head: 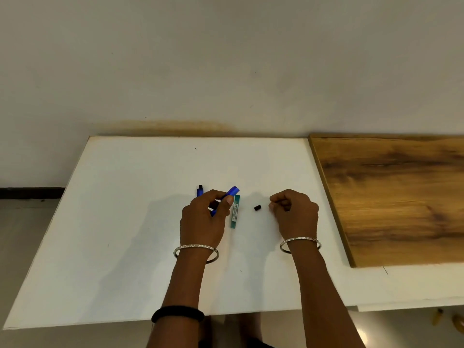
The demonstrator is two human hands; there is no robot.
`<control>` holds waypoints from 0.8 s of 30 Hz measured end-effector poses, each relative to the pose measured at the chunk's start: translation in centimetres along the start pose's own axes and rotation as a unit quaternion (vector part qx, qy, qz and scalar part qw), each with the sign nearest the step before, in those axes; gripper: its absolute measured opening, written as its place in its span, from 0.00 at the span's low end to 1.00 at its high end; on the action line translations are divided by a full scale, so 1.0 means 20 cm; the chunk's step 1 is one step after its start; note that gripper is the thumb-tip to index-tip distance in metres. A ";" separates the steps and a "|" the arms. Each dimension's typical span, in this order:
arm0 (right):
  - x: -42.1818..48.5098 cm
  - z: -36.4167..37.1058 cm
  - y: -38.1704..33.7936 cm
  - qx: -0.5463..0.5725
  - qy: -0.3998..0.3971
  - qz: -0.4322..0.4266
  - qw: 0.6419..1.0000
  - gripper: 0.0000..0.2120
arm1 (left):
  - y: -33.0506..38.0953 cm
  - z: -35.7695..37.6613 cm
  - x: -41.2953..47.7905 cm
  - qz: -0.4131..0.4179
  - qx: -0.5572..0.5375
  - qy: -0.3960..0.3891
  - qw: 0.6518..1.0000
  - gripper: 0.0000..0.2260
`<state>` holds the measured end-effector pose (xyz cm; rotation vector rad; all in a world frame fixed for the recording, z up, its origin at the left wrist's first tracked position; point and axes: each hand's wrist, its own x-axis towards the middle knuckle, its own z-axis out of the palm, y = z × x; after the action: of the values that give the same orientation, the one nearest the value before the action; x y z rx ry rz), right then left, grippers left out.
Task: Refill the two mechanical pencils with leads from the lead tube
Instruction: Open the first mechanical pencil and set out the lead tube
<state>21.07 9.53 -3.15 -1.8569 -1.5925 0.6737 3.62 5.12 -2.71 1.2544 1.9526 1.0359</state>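
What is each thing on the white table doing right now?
Left hand: grips a blue plastic mechanical pencil, tilted, cap off.
Second blue mechanical pencil: lies on white table, black cap on.
Flat green lead tube: lies flat.
Small black pencil cap: lies loose.
Right hand: fingers curled; contents unclear.

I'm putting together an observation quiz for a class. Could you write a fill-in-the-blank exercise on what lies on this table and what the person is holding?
1. The left hand grips a ___ mechanical pencil.
2. The green lead tube lies flat on the ___ table.
3. The small black cap lies on the table to the ___ of the lead tube.
Missing words: blue; white; right.
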 end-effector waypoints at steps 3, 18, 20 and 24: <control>-0.01 0.00 0.00 -0.015 -0.020 -0.006 1.000 0.05 | 0.01 0.01 0.00 -0.019 -0.034 0.016 0.999 0.10; -0.01 0.00 -0.07 0.015 -0.002 -0.007 1.000 0.06 | 0.02 -0.01 0.00 -0.065 -0.093 0.038 0.993 0.09; -0.02 0.02 -0.12 0.018 0.002 -0.003 1.000 0.03 | 0.02 -0.01 0.01 -0.067 -0.094 0.040 0.993 0.08; -0.08 0.13 -0.18 -0.058 -0.076 0.030 0.995 0.13 | 0.01 -0.02 0.01 -0.065 -0.082 0.040 0.994 0.07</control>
<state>16.52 8.63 -2.41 -1.9854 -1.7095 0.7794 3.36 5.19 -2.44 0.9971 1.9363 1.1691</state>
